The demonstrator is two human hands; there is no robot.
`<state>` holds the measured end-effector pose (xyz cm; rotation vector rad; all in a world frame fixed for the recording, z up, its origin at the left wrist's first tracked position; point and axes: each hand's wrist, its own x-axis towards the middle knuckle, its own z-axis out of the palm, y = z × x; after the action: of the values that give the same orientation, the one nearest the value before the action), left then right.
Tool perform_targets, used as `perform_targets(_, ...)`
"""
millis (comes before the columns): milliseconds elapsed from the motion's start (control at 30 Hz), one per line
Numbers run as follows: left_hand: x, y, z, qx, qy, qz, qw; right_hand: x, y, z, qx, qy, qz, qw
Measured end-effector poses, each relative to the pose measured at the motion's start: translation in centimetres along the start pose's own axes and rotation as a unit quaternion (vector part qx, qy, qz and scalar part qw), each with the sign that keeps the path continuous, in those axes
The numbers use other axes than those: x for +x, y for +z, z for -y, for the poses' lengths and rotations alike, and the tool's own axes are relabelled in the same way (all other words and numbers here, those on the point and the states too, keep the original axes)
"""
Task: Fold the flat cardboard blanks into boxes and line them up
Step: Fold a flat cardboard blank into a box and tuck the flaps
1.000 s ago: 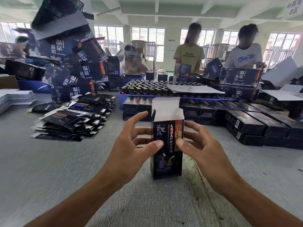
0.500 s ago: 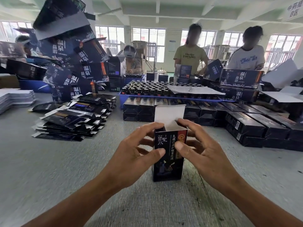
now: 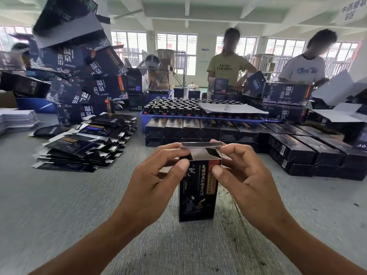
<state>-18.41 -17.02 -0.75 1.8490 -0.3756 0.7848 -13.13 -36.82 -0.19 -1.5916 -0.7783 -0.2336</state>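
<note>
A small dark box (image 3: pixel 196 197) with Chinese lettering stands upright on the grey table, right in front of me. My left hand (image 3: pixel 156 179) grips its upper left side, thumb on the front face. My right hand (image 3: pixel 244 175) grips the upper right side, thumb on the front. Fingers of both hands hold the white top flap (image 3: pixel 200 148), which is bent down low over the box's open top. A pile of flat dark blanks (image 3: pixel 87 141) lies to the left. Rows of finished boxes (image 3: pixel 246 133) lie behind and to the right.
A blue tray of small dark bottles (image 3: pixel 178 108) sits behind the finished rows. Large dark cartons (image 3: pixel 83 76) are heaped at the back left, and white sheets (image 3: pixel 15 120) are stacked at the far left. Three people work across the table.
The white top flap stood upright a second ago; my fingers have since bent it forward and down over the box's opening. Both hands have closed in around the box top.
</note>
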Motion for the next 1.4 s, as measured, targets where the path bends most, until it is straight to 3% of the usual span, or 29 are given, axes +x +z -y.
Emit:
perform_targets(200,-0.1,0.0,-0.2,0.018,0.000,-0.006,1.000,-0.1,-0.1,0.4,0.023,-0.019,-0.018,0.999)
perform_targets(800,-0.1,0.2,-0.7,-0.108,-0.045,-0.007,0.993,0.2,-0.1,0.4,0.031,-0.039,-0.058,0.997)
perform_targets(1267,0.0,0.5,-0.2,0.045,0.068,-0.021,0.996,0.2,-0.2,-0.5,-0.096,-0.102,-0.063,0.988)
perform_targets(1400,-0.1,0.3,0.2,0.064,0.061,-0.012,0.996,0.2,0.0,-0.8,-0.108,-0.101,-0.061,0.987)
